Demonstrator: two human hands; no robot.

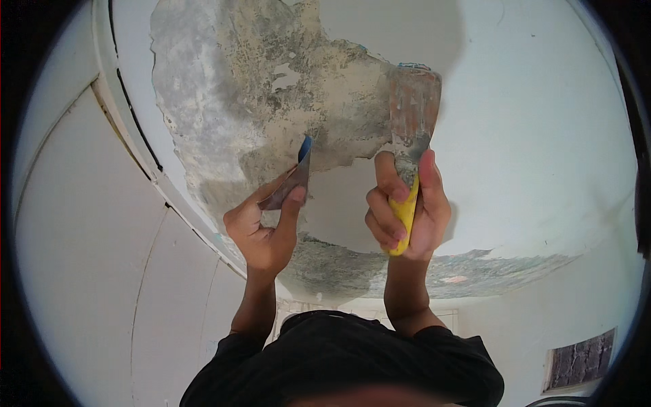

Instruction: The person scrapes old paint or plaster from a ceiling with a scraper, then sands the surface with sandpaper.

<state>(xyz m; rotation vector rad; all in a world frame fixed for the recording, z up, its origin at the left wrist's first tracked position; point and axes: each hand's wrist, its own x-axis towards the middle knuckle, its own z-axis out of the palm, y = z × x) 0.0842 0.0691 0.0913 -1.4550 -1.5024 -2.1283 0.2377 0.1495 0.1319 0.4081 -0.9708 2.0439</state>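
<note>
My right hand [409, 208] grips the yellow handle of a putty knife [414, 107], its broad, stained metal blade pointing up the picture. The blade's tip is at the ragged edge of the white paint layer [508, 127], with curled bluish-white bits at it. In my left hand [269, 224] is a curved, folded piece of sheet material [292, 185], blue on one side and brownish on the other, pinched between thumb and fingers. Behind both hands spreads a bare patch [254, 91] of grey and beige plaster. Whether the blade touches the surface I cannot tell.
A second rough grey patch [335, 269] lies below the hands. White panels [81, 229] with dark seams run down the left side, beside a long trim strip [178, 201] with a black gap. At the lower right is a framed opening [580, 361] showing dark blocks.
</note>
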